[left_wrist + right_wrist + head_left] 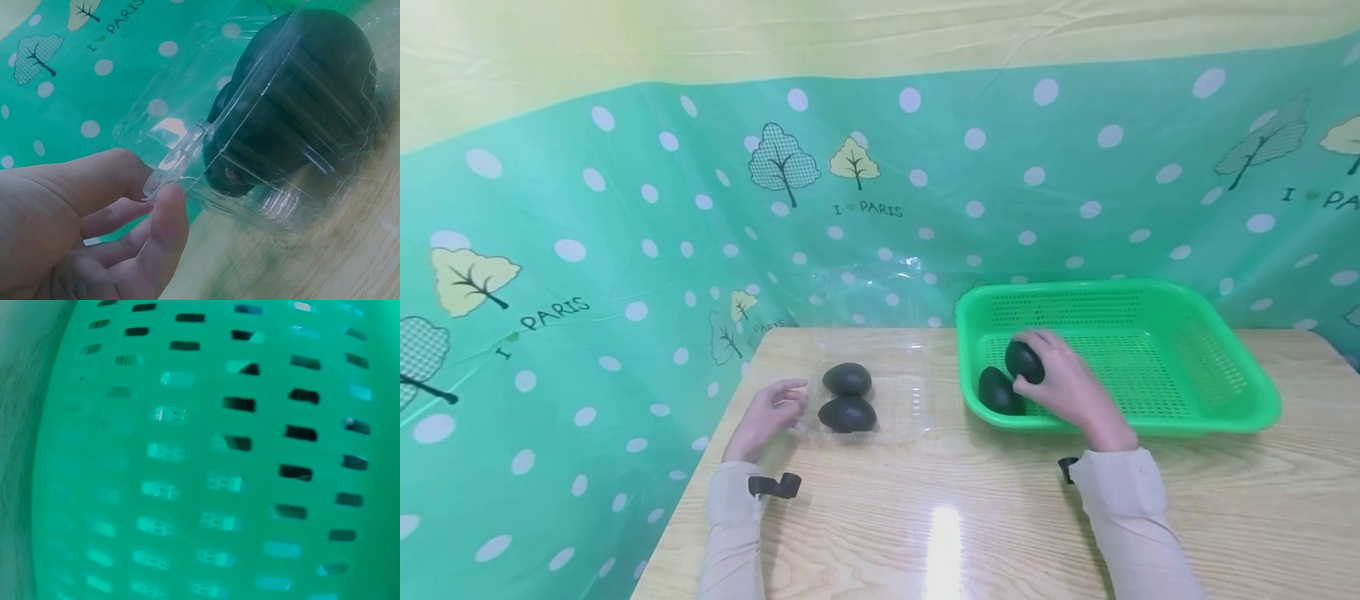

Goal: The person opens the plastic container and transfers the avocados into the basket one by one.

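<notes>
My left hand (pixel 766 419) is at the left side of a clear plastic clamshell box (pixel 901 408), and the left wrist view shows its thumb and fingers pinching the box's rim tab (pixel 178 156). Two dark avocados lie in the box, a rear one (pixel 847 379) and a front one (pixel 847 414). Over at the green basket, my right hand (pixel 1063 379) grips an avocado (pixel 1022 361) just inside the left end. Another avocado (pixel 997 392) lies beside it in the basket's left corner. The right wrist view holds only the basket's slotted wall (pixel 206 462); hand and fruit are hidden there.
The green slotted basket (pixel 1240 367) stands on the wooden table (pixel 865 517), right of the box. The box's clear lid (pixel 868 300) stands raised at the back. Behind the table hangs a green dotted cloth (pixel 1037 208) with printed trees.
</notes>
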A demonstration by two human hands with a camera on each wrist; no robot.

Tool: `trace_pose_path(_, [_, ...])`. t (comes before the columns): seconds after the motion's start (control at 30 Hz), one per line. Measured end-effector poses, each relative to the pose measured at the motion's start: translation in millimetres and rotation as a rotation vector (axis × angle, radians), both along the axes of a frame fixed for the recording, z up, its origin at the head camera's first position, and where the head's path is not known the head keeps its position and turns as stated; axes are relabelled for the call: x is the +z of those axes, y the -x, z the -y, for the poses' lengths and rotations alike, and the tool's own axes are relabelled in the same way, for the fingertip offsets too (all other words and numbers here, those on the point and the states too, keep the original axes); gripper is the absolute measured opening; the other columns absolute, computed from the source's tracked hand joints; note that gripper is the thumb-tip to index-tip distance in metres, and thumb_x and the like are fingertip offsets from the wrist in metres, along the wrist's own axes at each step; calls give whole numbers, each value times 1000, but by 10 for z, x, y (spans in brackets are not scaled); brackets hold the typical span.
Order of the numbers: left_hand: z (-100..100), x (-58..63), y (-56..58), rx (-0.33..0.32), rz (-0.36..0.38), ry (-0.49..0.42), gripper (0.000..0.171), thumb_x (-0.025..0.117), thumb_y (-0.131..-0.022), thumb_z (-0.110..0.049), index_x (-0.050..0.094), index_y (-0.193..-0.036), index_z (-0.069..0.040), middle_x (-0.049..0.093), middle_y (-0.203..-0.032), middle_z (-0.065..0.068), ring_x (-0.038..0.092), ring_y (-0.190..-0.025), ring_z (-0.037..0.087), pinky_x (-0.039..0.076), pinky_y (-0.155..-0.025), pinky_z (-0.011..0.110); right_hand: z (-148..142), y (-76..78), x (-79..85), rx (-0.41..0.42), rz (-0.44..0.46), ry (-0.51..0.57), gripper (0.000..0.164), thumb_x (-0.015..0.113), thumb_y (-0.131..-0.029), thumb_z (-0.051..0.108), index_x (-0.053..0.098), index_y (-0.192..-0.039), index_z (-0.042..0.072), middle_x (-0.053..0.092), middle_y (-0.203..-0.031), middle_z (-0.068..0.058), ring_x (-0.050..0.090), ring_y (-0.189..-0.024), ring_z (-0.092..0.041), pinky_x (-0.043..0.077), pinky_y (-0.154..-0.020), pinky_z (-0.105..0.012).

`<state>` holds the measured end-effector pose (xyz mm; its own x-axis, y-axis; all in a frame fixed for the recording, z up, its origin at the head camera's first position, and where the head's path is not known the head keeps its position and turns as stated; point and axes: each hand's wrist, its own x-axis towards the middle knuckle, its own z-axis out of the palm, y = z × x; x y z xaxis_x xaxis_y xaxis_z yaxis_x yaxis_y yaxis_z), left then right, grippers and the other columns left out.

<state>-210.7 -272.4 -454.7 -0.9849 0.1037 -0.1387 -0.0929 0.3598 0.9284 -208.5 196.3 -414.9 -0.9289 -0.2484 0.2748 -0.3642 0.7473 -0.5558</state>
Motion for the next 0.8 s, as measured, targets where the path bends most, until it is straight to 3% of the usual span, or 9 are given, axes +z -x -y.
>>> trace_pose_path(0.47, [5, -26, 20, -9, -11, 1, 54, 55, -90, 1, 45, -144, 3, 56, -127, 32, 64, -99, 39, 60, -75, 31, -45, 17, -35, -5, 84, -89, 60, 72, -82, 14, 53, -136, -3, 51, -136, -28, 53, -119, -47, 49, -92, -64])
trace_pose_path(0.8, [2, 3, -10, -8, -5, 3, 55, 55, -91, 0, 43, -145, 2, 55, -127, 31, 60, -106, 40, 60, -77, 30, -40, 16, -54, -3, 125, -83, 61, 71, -83, 15, 52, -137, -4, 50, -137, -29, 53, -118, -48, 48, -93, -64])
